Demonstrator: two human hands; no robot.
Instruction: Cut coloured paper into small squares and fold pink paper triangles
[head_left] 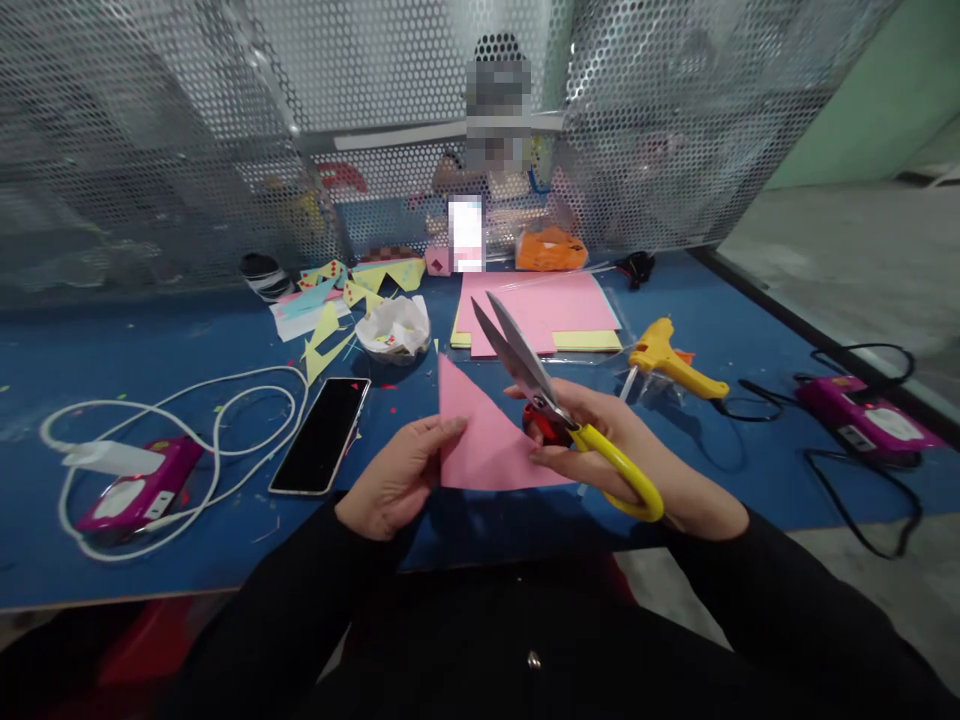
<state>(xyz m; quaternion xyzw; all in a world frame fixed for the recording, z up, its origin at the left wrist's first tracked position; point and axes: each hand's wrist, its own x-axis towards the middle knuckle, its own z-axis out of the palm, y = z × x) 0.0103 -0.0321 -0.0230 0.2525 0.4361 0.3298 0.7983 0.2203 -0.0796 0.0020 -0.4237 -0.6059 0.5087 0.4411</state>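
Observation:
A pink paper triangle [487, 448] is held up over the near edge of the blue table. My left hand [401, 475] pinches its left side between thumb and fingers. In my right hand [607, 430] are scissors [525, 360] with yellow and red handles, their blades slightly apart and pointing up and to the left, away from me. Fingers of the same hand also reach the paper's right part; whether they grip it I cannot tell. Beyond the triangle lies a stack of pink and yellow paper sheets [525, 305].
On the left are a phone [321, 435], a white cable [217, 430] and a purple power strip [142, 490]. A paper-lined bowl [394, 330] stands near yellow scraps [324, 340]. To the right lie a yellow glue gun [675, 362] and another purple strip [862, 415]. A perforated metal screen [405, 80] rises behind.

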